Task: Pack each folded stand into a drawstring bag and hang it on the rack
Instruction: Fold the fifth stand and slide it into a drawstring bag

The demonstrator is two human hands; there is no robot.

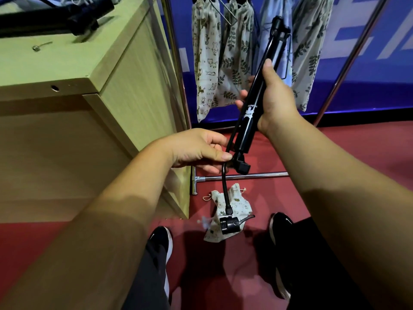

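Our right hand [277, 101] is wrapped around the middle of the black tubular folded stand [248, 115], holding it slanted in the centre of the frame with its top toward the upper right. Our left hand [201, 148] pinches the thin black flexible neck [225, 191] where it leaves the stand's lower end. The hands are apart, one at each end of the work. We judge this grip is meant to steady the tube while the loose neck gets tucked in, since it dangles and ends in a round black head [229, 224].

That head hangs over the cream printed drawstring bag [239, 202], which lies crumpled on the red floor [335, 164] at lower centre, between our black shoes [159, 242]. The stand is not yet in a bag.

Beyond, filled printed bags [207, 63] hang on the metal rack [176, 63] at the top. The pale wooden cabinet [55, 63] fills the left, with another black stand [51, 19] on top. The rack's base bar [245, 174] crosses just behind the floor bag, and the dangling neck may snag going in.
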